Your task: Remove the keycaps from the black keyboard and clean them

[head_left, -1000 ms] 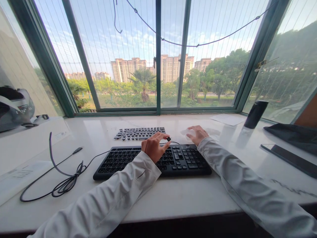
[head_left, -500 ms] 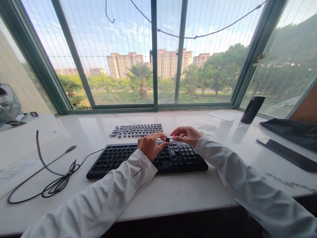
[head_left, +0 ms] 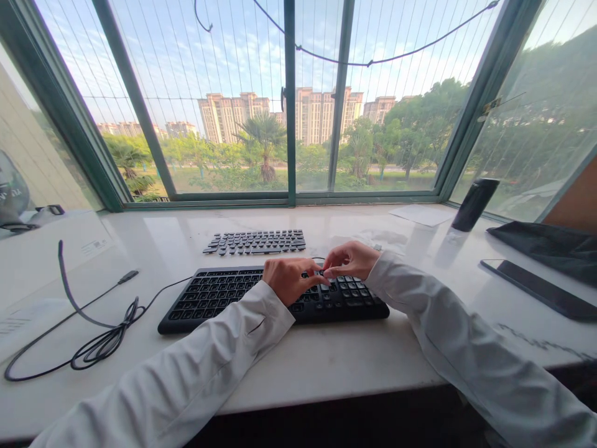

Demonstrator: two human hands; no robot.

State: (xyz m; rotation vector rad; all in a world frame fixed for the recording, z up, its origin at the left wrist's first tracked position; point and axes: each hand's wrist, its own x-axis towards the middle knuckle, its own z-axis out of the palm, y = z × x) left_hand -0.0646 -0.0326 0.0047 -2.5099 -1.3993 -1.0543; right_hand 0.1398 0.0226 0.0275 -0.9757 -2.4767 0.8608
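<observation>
A black keyboard [head_left: 219, 298] lies on the white sill [head_left: 326, 367] in front of me. My left hand [head_left: 291, 279] hovers over its right half, fingers curled into a pinch. My right hand [head_left: 352, 259] meets it fingertip to fingertip just above the keys, also pinched. A small black keycap seen earlier between the left fingers is now hidden where the fingertips touch. Behind the keyboard lies a loose set of black keycaps [head_left: 255, 241] laid out in rows.
The keyboard's black cable [head_left: 93, 345] coils on the left. A black cylinder [head_left: 474, 204] stands at the back right, with a white sheet [head_left: 422, 215] beside it. A dark phone [head_left: 541, 289] and dark cloth [head_left: 555, 244] lie at the right. A helmet [head_left: 9, 193] sits far left.
My right hand has come in from the back right to meet my left hand's fingertips over the keyboard. The small black keycap in the left pinch has dropped out of sight.
</observation>
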